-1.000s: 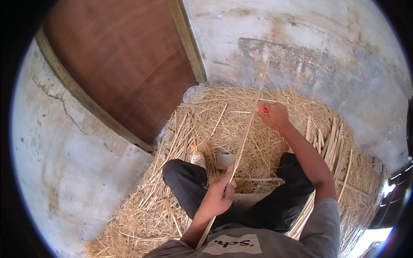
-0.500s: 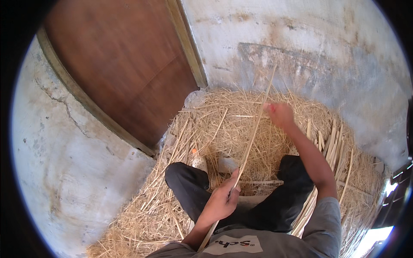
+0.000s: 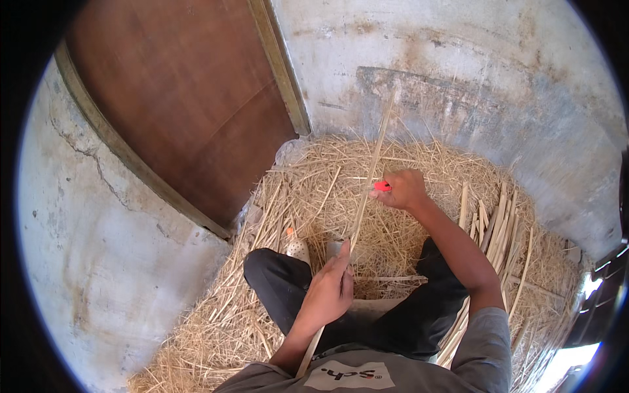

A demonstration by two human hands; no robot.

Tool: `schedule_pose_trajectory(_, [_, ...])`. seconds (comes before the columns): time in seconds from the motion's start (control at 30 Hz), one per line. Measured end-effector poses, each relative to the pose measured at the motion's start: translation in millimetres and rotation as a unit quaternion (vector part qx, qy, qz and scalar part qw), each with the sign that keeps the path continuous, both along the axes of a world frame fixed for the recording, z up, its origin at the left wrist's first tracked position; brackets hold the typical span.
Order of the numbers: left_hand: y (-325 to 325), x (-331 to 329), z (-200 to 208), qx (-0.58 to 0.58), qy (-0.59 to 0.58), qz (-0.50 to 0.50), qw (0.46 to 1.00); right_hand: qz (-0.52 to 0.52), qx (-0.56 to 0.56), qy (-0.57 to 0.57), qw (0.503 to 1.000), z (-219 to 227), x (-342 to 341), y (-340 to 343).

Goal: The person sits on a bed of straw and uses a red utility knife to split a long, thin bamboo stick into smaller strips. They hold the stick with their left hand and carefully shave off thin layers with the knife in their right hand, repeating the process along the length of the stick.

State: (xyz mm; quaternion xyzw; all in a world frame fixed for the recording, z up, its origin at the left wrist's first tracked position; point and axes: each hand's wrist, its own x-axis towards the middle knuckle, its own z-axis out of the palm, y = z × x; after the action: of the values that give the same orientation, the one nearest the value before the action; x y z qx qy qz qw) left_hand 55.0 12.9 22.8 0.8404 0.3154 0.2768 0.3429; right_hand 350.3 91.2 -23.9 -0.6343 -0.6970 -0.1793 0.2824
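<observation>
A long, pale strip that looks like split bamboo [image 3: 376,154] slants from my lap up toward the far wall. My left hand [image 3: 329,288] is closed around it above my lap, thumb and fingers along its length. Farther up, my right hand [image 3: 406,188] grips a small tool with a red handle [image 3: 382,187]; its thumb side is against or very near the strip's right edge. Any blade on the tool is too small or hidden to make out. The strip's lower end runs beneath my left forearm and over my shirt.
Shavings and thin slivers [image 3: 321,164] cover the floor around my crossed legs. A bundle of split strips [image 3: 499,226] lies by my right arm. A pale perforated shoe-like item [image 3: 298,249] sits beyond my left knee. A brown door [image 3: 190,98] and stained walls [image 3: 458,65] stand close.
My right hand has come back toward me and closer to the strip, its red tool now showing clearly. My left hand still grips the strip, and the strip's far end has swung slightly left.
</observation>
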Motion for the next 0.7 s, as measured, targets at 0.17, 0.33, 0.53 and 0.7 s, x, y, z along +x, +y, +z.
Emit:
schedule_pose_trajectory(0.17, [-8.0, -4.3, -5.6, -0.043, -0.01, -0.035, 0.998, -0.092, 0.023, 0.043, 0.995, -3.7, 25.0, 14.4])
schedule_pose_trajectory(0.33, [-24.3, -15.4, -9.0, -0.095, -0.05, -0.072, 0.992, -0.145, -0.054, 0.104, 0.983, 0.0, 56.4, -2.8])
schedule_pose_trajectory(0.53, [-31.0, -23.9, -8.8, -0.081, -0.042, -0.091, 0.992, -0.1, -0.019, 0.013, 0.995, 11.8, 68.3, -6.0])
schedule_pose_trajectory(0.7, [-49.0, -43.3, -6.6, -0.18, -0.021, -0.134, 0.974, -0.273, -0.013, 0.155, 0.95, 1.5, 147.8, 4.6])
